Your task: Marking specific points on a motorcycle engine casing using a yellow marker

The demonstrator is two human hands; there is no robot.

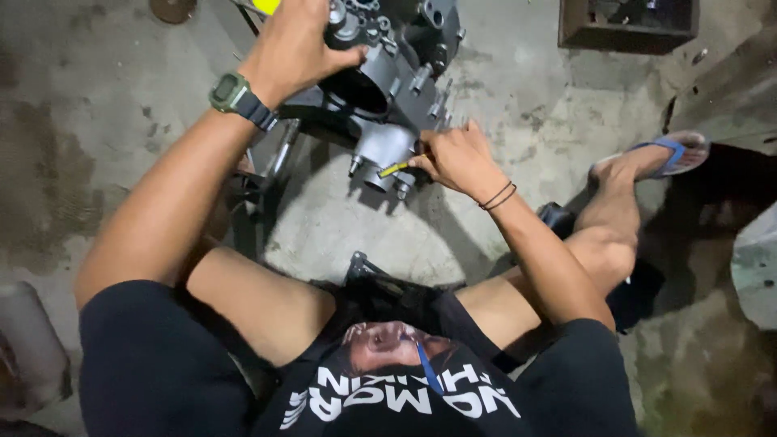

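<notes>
A dark grey metal engine casing (388, 89) with bolts and round openings stands on a frame in front of me. My left hand (295, 48), with a green watch on the wrist, grips the casing's upper left edge. My right hand (457, 154) holds a small yellow-handled tool (395, 168) whose tip touches the casing's lower side. Cord bands circle my right wrist.
I sit low over a stained concrete floor (486, 235). My foot in a blue sandal (668, 154) reaches out at right. A dark metal box (627, 24) stands at the top right. A grey rounded object (28, 348) lies at the lower left.
</notes>
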